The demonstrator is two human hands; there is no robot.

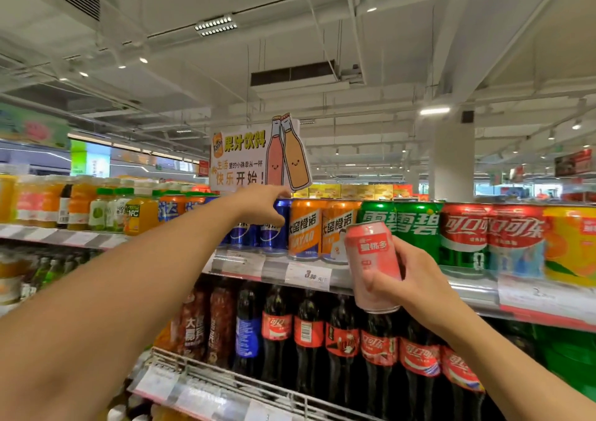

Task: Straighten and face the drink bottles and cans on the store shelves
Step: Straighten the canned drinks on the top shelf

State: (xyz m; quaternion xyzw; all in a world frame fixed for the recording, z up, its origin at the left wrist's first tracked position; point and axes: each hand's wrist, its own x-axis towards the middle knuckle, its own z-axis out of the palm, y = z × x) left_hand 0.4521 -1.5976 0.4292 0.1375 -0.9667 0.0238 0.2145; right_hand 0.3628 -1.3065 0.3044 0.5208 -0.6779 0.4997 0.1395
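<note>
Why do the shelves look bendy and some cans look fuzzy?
Head view: the wide lens bows the top shelf and stretches both arms; the yellow cans at the right edge smear, while the pink can in the right hand stays fairly sharp; ceiling lamps glare white.

Pink can (pixel 374 267): I see it off the shelf, tilted slightly left, label facing me.
Top-shelf cans: upright along the shelf's front edge, in order blue (pixel 275 230), orange (pixel 304 230), green (pixel 419 227), red (pixel 464 230).
Cola bottles (pixel 309 333): upright row, shelf below.
</note>
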